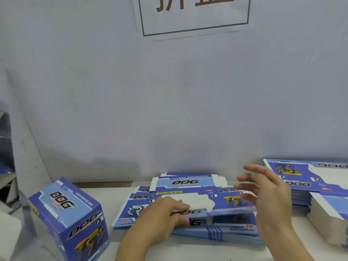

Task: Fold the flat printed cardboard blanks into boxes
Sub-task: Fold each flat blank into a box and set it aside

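Blue blank (188, 210) lies long axis L–R on bench (188, 249), atop flat stack; left hand (165, 213) pinches its near edge, right hand (267, 193) spread, hovering at right end.

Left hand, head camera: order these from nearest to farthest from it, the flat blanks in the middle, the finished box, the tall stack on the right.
From the left hand:
1. Flat blanks, centre, under its fingers.
2. Finished box, to its left, standing apart.
3. Tall stack, far right, beyond the right hand.
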A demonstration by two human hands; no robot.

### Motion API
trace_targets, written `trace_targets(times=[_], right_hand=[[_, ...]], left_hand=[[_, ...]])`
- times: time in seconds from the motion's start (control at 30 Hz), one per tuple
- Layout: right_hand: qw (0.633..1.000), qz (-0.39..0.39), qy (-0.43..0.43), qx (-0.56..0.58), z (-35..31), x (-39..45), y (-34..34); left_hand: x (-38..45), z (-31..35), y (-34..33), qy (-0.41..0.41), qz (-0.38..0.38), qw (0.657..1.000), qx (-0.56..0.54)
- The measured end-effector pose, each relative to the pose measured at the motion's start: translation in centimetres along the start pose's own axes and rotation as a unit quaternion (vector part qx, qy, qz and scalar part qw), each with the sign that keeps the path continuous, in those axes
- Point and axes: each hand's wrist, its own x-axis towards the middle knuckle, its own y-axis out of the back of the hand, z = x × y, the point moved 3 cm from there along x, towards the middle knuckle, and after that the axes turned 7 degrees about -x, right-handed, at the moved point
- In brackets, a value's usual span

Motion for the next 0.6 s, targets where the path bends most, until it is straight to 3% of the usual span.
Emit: trace_targets(times=[0.1, 0.17, 0.23, 0.3, 0.37, 0.43, 0.53, 0.6], right_hand=[[0.983, 0.091, 0.152, -0.043, -1.3, -1.2, -0.4], [0.970, 0.112, 0.206, -0.070, -1.8, -2.2, -1.1], [0.973, 0.064, 0.188, -0.114, -1.4, -2.4, -2.1], [0.981, -0.067, 0.118, -0.137, -0.9, -2.7, -3.5], [0.971, -0.207, 0.045, -0.110, -0.6, -3.5, -4.8], [0.963, -0.270, -0.002, -0.022, -0.6, -4.1, -5.9], [0.979, -0.195, 0.051, 0.015, -1.1, -3.4, -5.5], [0.987, -0.125, 0.095, -0.044, -1.7, -2.4, -4.3]], left_hand=[[-0.5, 1.7, 1.2, -0.080, 0.170, 0.982, 0.025], [-1.1, 2.8, 2.2, -0.137, 0.311, 0.940, 0.036], [-1.6, 3.6, 2.9, -0.183, 0.394, 0.899, 0.058], [-2.2, 4.3, 3.6, -0.208, 0.441, 0.873, 0.038], [-2.4, 5.3, 3.7, -0.222, 0.411, 0.884, -0.008], [-2.3, 6.6, 3.2, -0.245, 0.309, 0.916, -0.069], [-2.5, 8.6, 2.1, -0.278, 0.142, 0.933, -0.177], [-2.7, 8.8, 2.0, -0.274, 0.117, 0.925, -0.236]])
